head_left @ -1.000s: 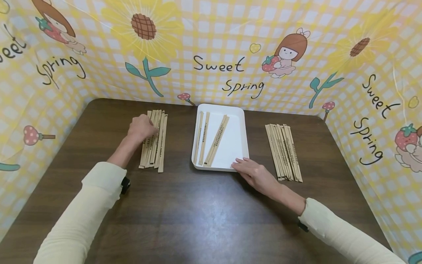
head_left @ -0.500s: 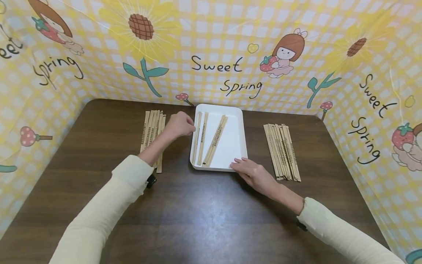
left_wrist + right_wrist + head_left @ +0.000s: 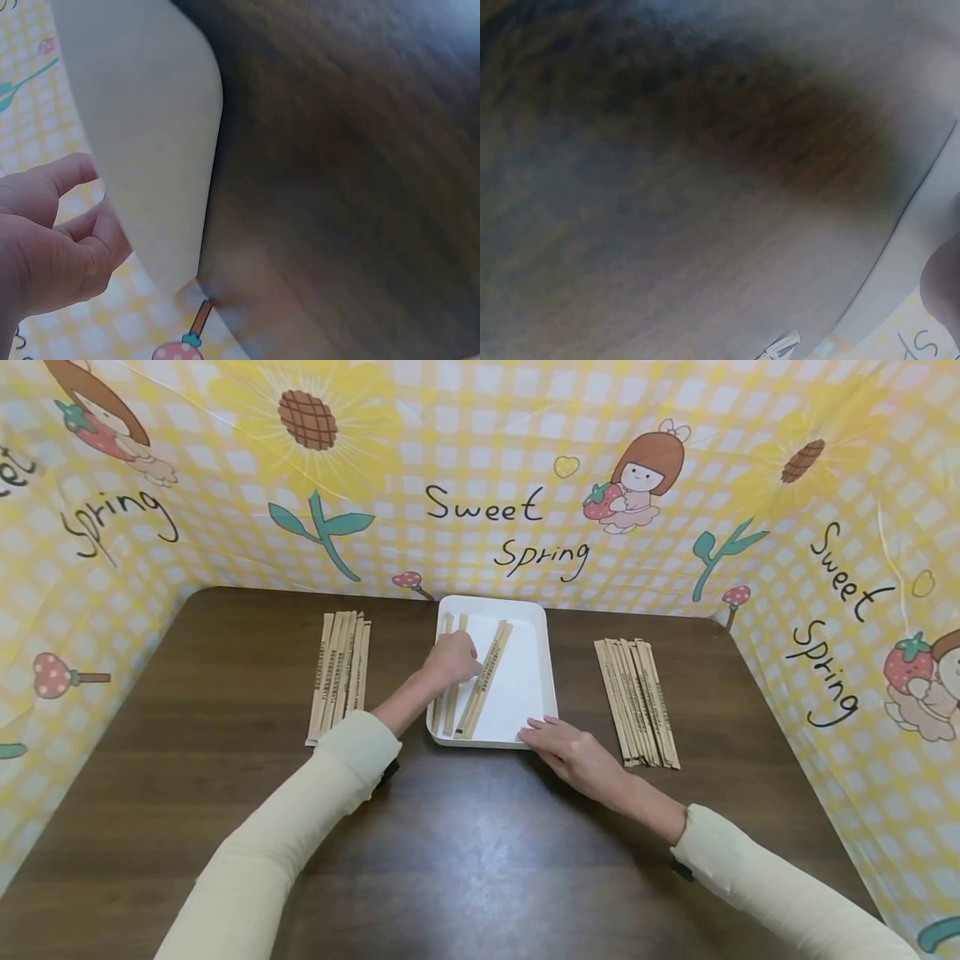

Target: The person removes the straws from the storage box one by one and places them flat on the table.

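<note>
My left hand [image 3: 453, 658] is over the white tray [image 3: 536, 693], fingers bent and tips right beside a slanted pair of slim, printed brown-paper-wrapped sticks [image 3: 474, 706]. More wrapped sticks [image 3: 448, 718] lie along the tray's left side, partly covered by that hand. In the left wrist view, the tray's outer wall [image 3: 157, 150] hides the left fingertips, and I cannot tell whether they pinch a stick. My right hand [image 3: 570, 756] rests its fairly straight fingers on the tray's near right corner. The right wrist view is mostly blurred, with part of the hand [image 3: 943, 281] at its edge.
A bundle of wrapped sticks [image 3: 341, 668] lies on the brown table [image 3: 480, 860] left of the tray, another bundle [image 3: 637, 702] right of it. Behind the table hangs a yellow checked cloth [image 3: 465, 427], which also runs along both sides.
My left hand has moved right, from the left bundle across the gap and over the tray. My right hand stays at the tray corner. The head view has shifted slightly.
</note>
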The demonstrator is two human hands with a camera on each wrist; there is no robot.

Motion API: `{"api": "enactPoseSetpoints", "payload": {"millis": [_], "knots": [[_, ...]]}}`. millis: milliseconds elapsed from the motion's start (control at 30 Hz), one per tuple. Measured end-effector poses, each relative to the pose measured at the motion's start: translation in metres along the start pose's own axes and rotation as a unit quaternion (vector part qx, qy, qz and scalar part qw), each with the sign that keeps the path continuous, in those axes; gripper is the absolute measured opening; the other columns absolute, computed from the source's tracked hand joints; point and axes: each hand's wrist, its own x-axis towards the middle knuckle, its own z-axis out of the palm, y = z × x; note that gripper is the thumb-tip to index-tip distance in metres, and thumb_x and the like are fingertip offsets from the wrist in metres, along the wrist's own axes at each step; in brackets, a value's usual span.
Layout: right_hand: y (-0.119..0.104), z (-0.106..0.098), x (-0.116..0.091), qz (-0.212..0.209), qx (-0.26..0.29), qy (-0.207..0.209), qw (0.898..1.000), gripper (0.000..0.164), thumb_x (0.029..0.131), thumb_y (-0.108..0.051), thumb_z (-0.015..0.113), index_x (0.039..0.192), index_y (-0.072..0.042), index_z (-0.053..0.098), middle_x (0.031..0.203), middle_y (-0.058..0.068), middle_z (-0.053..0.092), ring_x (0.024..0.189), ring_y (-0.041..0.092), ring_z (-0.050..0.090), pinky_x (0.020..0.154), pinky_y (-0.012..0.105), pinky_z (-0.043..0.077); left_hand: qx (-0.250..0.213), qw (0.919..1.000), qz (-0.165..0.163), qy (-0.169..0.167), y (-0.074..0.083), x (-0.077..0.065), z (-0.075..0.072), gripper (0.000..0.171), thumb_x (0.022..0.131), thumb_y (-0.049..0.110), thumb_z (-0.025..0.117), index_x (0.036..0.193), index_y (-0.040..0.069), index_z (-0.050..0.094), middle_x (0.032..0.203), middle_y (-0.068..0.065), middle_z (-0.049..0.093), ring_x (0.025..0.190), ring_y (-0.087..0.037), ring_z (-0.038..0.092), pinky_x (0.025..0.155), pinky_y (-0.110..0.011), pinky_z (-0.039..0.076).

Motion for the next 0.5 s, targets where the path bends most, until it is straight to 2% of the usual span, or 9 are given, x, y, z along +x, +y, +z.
{"api": "enactPoseSetpoints", "payload": {"millis": [67, 167, 267, 500], "knots": [[0.0, 0.0, 0.0, 0.001, 0.001, 0.001, 1.0, 0.039, 0.082, 0.01, 0.074, 0.119, 0.003, 0.07, 0.118, 0.015, 0.07, 0.115, 0.032, 0.063, 0.103, 0.046, 0.045, 0.008, 1.0, 0.002, -0.005, 0.003, 0.003, 0.005, 0.038, 0.079, -0.004, 0.061, 0.049, 0.009, 0.043, 0.043, 0.004, 0.031, 0.04, -0.008, 0.026, 0.039, -0.02, 0.021], [0.001, 0.0, -0.001, 0.002, 0.002, 0.001, 1.0, 0.038, 0.082, 0.009, 0.074, 0.119, 0.003, 0.07, 0.119, 0.015, 0.07, 0.116, 0.033, 0.063, 0.103, 0.046, 0.045, 0.024, 0.9997, 0.002, -0.008, 0.005, 0.006, 0.01, 0.044, 0.077, -0.006, 0.059, 0.046, 0.014, 0.034, 0.043, 0.005, 0.023, 0.04, -0.008, 0.021, 0.039, -0.021, 0.018], [0.001, 0.0, -0.001, 0.003, 0.003, 0.002, 1.0, 0.038, 0.082, 0.009, 0.074, 0.119, 0.003, 0.07, 0.119, 0.014, 0.07, 0.116, 0.032, 0.063, 0.103, 0.046, 0.045, 0.037, 0.9992, -0.005, -0.011, 0.006, 0.008, 0.014, 0.041, 0.077, -0.006, 0.057, 0.05, 0.014, 0.034, 0.045, 0.004, 0.025, 0.041, -0.008, 0.024, 0.039, -0.022, 0.021], [0.002, 0.001, -0.001, 0.001, 0.004, 0.004, 1.0, 0.038, 0.082, 0.01, 0.073, 0.119, 0.003, 0.07, 0.118, 0.015, 0.07, 0.115, 0.033, 0.064, 0.103, 0.046, 0.045, 0.053, 0.9986, -0.01, -0.002, 0.008, 0.01, 0.018, 0.033, 0.079, -0.005, 0.058, 0.058, 0.011, 0.04, 0.052, -0.002, 0.04, 0.046, -0.015, 0.042, 0.041, -0.024, 0.033]]}}
